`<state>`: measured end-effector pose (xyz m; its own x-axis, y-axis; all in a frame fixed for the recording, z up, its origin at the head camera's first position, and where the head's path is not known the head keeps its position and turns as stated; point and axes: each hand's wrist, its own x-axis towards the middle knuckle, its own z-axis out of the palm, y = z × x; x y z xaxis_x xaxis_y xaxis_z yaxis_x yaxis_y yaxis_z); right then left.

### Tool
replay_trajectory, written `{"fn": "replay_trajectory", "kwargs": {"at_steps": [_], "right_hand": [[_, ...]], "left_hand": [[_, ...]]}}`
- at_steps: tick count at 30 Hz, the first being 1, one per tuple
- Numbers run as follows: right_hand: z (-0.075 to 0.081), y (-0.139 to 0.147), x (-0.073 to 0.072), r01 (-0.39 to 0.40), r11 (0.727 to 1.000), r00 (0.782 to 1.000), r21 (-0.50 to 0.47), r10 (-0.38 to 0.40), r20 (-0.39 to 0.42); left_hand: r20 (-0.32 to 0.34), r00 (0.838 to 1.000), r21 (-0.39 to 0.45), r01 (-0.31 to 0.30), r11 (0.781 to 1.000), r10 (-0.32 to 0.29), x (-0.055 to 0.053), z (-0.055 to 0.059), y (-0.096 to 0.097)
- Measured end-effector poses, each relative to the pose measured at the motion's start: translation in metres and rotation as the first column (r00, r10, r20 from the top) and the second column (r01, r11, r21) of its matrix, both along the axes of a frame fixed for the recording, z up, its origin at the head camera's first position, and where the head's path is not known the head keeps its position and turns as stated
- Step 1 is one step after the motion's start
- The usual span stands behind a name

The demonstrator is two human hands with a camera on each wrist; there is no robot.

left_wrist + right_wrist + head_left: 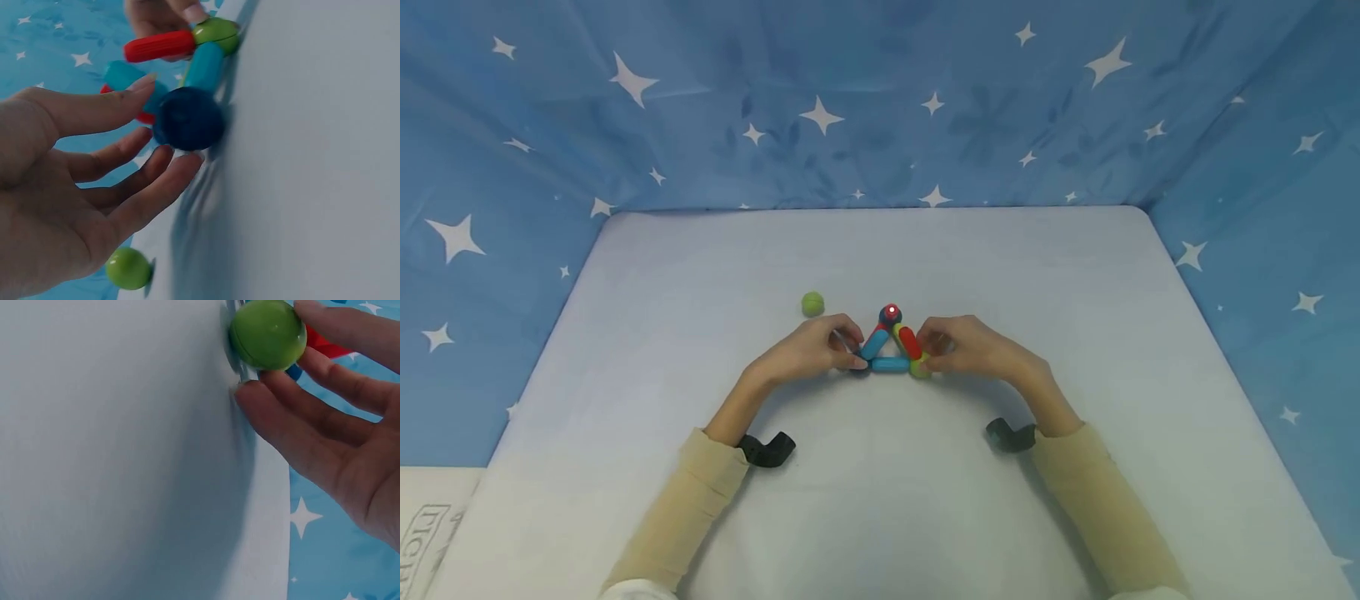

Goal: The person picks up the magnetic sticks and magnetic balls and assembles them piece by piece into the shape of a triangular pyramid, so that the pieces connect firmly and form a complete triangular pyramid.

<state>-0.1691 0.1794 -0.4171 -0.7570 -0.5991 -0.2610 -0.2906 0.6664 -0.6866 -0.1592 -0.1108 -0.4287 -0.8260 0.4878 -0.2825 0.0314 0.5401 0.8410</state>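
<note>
A small pyramid-like frame of magnetic rods and balls stands on the table before me. At its near left corner is a dark blue ball (189,119), with my left hand (811,346) around it, thumb and fingertips at its sides. My right hand (973,346) pinches the green ball (269,334) at the near right corner. Between these balls lies a blue rod (891,364). Another blue rod (876,343) and a red rod (910,342) slant toward a dark ball (891,315) with a red top. The far side of the frame is partly hidden.
A loose green ball (812,304) lies on the white table (880,483), just beyond my left hand. Black curved wrist mounts (769,450) stick out by both forearms. A blue star-patterned curtain (880,100) surrounds the table's back and sides.
</note>
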Motion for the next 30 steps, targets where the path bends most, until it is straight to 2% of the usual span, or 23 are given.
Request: {"fn": "replay_trajectory", "kwargs": {"at_steps": [3, 5, 6, 7, 9, 11, 12, 13, 14, 15, 18, 21, 22, 26, 30], "right_hand": [[-0.001, -0.004, -0.001, -0.020, 1.000, 1.000, -0.012, 0.020, 0.001], [0.001, -0.004, 0.000, -0.011, 1.000, 1.000, -0.009, 0.011, 0.004], [0.001, -0.004, 0.000, -0.006, 1.000, 1.000, -0.004, 0.006, 0.007], [0.002, -0.003, 0.001, 0.000, 1.000, 1.000, 0.002, 0.000, 0.010], [0.002, -0.001, 0.001, 0.013, 1.000, 1.000, 0.013, -0.013, 0.014], [0.001, 0.000, 0.001, 0.018, 1.000, 1.000, 0.007, -0.018, 0.012], [-0.001, 0.000, 0.001, 0.017, 1.000, 1.000, 0.000, -0.017, 0.011], [-0.003, 0.000, 0.001, 0.013, 1.000, 1.000, -0.006, -0.013, 0.012], [-0.005, 0.000, 0.001, 0.008, 1.000, 1.000, -0.011, -0.007, 0.013], [-0.007, 0.000, 0.001, 0.000, 1.000, 1.000, -0.017, 0.000, 0.020], [-0.011, 0.001, 0.004, -0.013, 1.000, 0.999, -0.016, 0.013, 0.033], [-0.011, 0.000, 0.005, -0.003, 1.000, 1.000, -0.021, 0.004, 0.011], [-0.010, 0.000, 0.004, 0.002, 1.000, 1.000, -0.024, -0.002, -0.002], [-0.008, -0.002, 0.000, 0.003, 0.999, 0.999, -0.039, -0.005, -0.040], [-0.007, -0.003, -0.001, 0.007, 0.999, 0.999, -0.036, -0.008, -0.037]], "left_hand": [[-0.026, 0.998, 0.037, -0.050, 0.998, 0.051, -0.003, 0.009, -0.010], [-0.097, 0.989, 0.075, -0.105, 0.992, 0.112, -0.006, 0.014, -0.015], [-0.154, 0.977, 0.084, -0.134, 0.987, 0.146, -0.007, 0.016, -0.016], [-0.217, 0.959, 0.090, -0.163, 0.982, 0.179, -0.009, 0.017, -0.018], [-0.335, 0.913, 0.095, -0.215, 0.972, 0.234, -0.011, 0.016, -0.020], [-0.431, 0.865, 0.072, -0.252, 0.965, 0.258, -0.015, 0.015, -0.023], [-0.462, 0.847, 0.050, -0.269, 0.962, 0.261, -0.016, 0.013, -0.024], [-0.485, 0.837, 0.022, -0.279, 0.960, 0.255, -0.018, 0.011, -0.026], [-0.497, 0.834, -0.013, -0.283, 0.959, 0.240, -0.019, 0.008, -0.028], [-0.494, 0.841, -0.048, -0.281, 0.959, 0.221, -0.020, 0.005, -0.029], [-0.466, 0.870, -0.136, -0.250, 0.959, 0.161, -0.022, -0.005, -0.030], [-0.420, 0.897, -0.159, -0.221, 0.962, 0.137, -0.027, -0.010, -0.029], [-0.411, 0.901, -0.158, -0.221, 0.962, 0.139, -0.028, -0.011, -0.028], [-0.391, 0.905, -0.138, -0.235, 0.962, 0.165, -0.034, -0.010, -0.029], [-0.415, 0.892, -0.057, -0.219, 0.974, 0.177, -0.033, -0.007, -0.025]]}}
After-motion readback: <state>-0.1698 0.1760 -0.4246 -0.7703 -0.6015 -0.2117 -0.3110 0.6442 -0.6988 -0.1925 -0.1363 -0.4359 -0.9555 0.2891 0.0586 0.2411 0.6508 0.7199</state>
